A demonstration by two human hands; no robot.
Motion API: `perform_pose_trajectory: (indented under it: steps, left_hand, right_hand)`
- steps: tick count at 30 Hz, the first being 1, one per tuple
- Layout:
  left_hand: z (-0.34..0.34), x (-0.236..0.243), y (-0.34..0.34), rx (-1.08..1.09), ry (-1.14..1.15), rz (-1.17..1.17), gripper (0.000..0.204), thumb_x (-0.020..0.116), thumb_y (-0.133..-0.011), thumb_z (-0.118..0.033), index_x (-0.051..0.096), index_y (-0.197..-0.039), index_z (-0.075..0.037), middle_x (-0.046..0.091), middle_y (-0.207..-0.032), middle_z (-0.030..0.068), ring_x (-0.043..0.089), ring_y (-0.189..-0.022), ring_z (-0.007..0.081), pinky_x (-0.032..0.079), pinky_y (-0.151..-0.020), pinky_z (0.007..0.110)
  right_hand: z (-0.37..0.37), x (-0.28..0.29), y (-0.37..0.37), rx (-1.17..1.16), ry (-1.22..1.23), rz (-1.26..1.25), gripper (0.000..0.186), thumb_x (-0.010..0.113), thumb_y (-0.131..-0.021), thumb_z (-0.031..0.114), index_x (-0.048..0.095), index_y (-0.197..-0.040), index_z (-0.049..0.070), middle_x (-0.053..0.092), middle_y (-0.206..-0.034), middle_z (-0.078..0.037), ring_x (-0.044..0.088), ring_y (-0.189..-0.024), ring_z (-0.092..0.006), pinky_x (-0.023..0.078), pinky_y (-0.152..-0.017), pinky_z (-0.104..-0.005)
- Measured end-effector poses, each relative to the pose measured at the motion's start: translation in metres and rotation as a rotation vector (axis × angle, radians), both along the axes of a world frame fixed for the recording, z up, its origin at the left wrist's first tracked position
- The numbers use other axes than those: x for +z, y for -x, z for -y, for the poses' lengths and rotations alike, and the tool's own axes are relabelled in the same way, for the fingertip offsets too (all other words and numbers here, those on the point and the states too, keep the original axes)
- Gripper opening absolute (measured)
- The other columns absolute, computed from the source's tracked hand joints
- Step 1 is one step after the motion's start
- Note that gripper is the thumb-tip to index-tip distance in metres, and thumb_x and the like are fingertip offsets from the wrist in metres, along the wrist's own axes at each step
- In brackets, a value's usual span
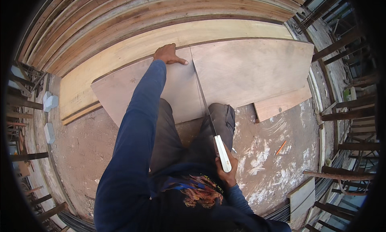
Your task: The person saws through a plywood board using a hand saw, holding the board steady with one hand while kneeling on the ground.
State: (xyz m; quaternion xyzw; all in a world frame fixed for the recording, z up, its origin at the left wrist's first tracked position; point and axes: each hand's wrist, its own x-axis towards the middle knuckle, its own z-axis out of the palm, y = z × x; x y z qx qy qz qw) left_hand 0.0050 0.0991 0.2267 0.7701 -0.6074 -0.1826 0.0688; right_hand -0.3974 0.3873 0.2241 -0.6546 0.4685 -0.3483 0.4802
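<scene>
A wide sheet of plywood [257,67] lies in front of me, its near side by my knees. My left hand [170,55] bears down at its far edge, thumb stretched on top and fingers bent over the rim. In my right hand [228,169], close to my lap, is the white handle of a handsaw [222,153]. The long, thin blade reaches away from me over my right thigh and across the sheet. It runs along or very near a dark line that crosses the sheet, just right of my left thumb. How deep the teeth sit cannot be made out.
Beneath the sheet lie a longer pale board [80,91] and a smaller plywood piece [281,103]. Stacked planks [169,15] fill the far side. An orange pencil [281,148] rests on the stained floor to the right; pale blocks [50,101] stand at the left.
</scene>
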Motion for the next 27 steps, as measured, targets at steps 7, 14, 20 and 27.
perform_pose_trajectory:
  steps: [7,14,20,27]
  left_hand:
    - [0.006,0.001,0.009,-0.028,-0.019,-0.002,0.112,0.085,-0.050,-0.070,0.058,-0.128,0.006,0.065,-0.124,0.0261,0.062,-0.118,0.0375,0.050,-0.099,0.044]
    - [-0.007,0.001,0.000,0.026,0.009,-0.005,0.107,0.085,-0.052,-0.067,0.059,-0.127,0.005,0.067,-0.119,0.0234,0.064,-0.116,0.0365,0.050,-0.097,0.044]
    - [0.007,0.014,0.027,-0.074,0.018,0.036,0.109,0.084,-0.051,-0.070,0.059,-0.124,0.006,0.067,-0.119,0.0242,0.064,-0.115,0.0369,0.050,-0.097,0.044]
    - [-0.010,0.001,-0.006,0.007,-0.008,0.032,0.109,0.085,-0.053,-0.067,0.057,-0.128,0.007,0.065,-0.124,0.0266,0.063,-0.118,0.0382,0.049,-0.100,0.044]
  right_hand:
    - [0.158,-0.028,-0.118,-0.131,0.120,0.016,0.056,0.063,-0.078,0.002,0.060,-0.134,0.003,0.070,-0.096,-0.025,0.071,-0.085,-0.0233,0.054,-0.079,-0.0344]
    - [-0.020,-0.004,0.018,-0.025,-0.046,-0.017,0.056,0.060,-0.085,0.000,0.051,-0.140,-0.007,0.064,-0.132,-0.021,0.059,-0.127,-0.0262,0.042,-0.110,-0.0373]
    - [0.185,-0.031,-0.119,-0.118,0.170,0.124,0.059,0.061,-0.077,0.001,0.059,-0.136,0.004,0.070,-0.086,-0.020,0.064,-0.072,-0.0188,0.052,-0.072,-0.0321]
    - [0.044,-0.018,-0.033,0.004,-0.013,0.080,0.058,0.061,-0.083,-0.002,0.054,-0.140,-0.001,0.066,-0.131,-0.020,0.062,-0.123,-0.0239,0.045,-0.103,-0.0315]
